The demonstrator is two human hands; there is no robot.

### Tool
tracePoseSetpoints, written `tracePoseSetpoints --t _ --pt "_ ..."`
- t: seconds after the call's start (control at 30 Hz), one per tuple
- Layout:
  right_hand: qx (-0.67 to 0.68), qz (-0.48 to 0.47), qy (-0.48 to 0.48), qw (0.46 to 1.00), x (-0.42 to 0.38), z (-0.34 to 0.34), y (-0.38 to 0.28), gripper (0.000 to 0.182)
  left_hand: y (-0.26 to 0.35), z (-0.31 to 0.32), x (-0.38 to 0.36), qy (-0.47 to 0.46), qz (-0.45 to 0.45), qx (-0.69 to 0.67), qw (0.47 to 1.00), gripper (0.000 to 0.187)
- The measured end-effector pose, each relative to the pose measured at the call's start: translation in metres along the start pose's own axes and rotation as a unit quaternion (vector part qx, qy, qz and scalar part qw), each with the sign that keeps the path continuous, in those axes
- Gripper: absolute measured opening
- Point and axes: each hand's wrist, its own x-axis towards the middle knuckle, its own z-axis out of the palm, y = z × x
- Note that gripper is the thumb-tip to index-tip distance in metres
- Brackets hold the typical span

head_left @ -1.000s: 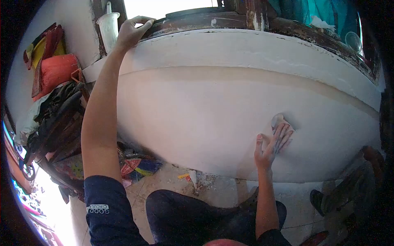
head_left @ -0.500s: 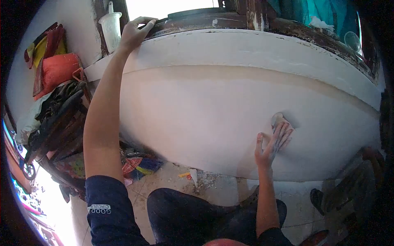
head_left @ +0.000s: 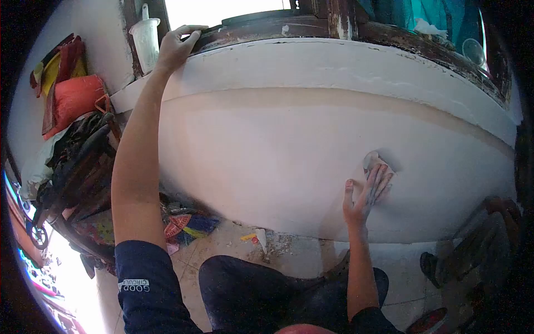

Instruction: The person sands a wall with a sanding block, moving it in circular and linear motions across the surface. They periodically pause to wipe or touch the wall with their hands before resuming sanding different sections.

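Note:
My left hand [head_left: 181, 47] grips the dark wooden window sill [head_left: 267, 30] at the upper left, its fingers bent over the edge. Against the white wall [head_left: 267, 150] at the right, my right hand [head_left: 367, 192] presses a small pale sheet [head_left: 374, 161] flat under its fingers, with the thumb held apart. The sheet's upper edge shows above the fingertips; the rest is hidden by the hand.
A white plastic container [head_left: 146, 44] stands left of my left hand. Red bag [head_left: 78, 100] and dark piled items lie at the left. Scraps and debris [head_left: 272, 245] are on the floor below the wall. Teal cloth [head_left: 445, 16] hangs at the upper right.
The view has shifted slightly, so most things sit a little further left. Both hands keep nearly the same places on the sill and the wall.

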Motion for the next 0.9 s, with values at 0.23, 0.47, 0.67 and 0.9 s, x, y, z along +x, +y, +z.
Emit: tracePoseSetpoints --t 0.23,0.47,0.67,0.9 --pt "0.003 -0.017 0.007 1.0 -0.001 0.002 0.003 0.086 -0.002 -0.001 -0.001 -0.005 -0.016 -0.008 1.0 0.028" --pt "-0.005 -0.024 0.008 1.0 -0.002 0.002 0.004 0.086 0.004 -0.002 -0.002 -0.015 -0.063 -0.027 0.998 0.026" --pt "-0.006 -0.014 0.003 1.0 -0.001 0.0 0.0 0.084 0.004 -0.002 -0.002 -0.009 -0.033 -0.021 0.999 0.026" --pt "-0.025 -0.018 0.017 0.999 -0.001 -0.008 -0.007 0.085 0.003 0.004 -0.008 0.192 0.094 0.155 0.965 0.025"
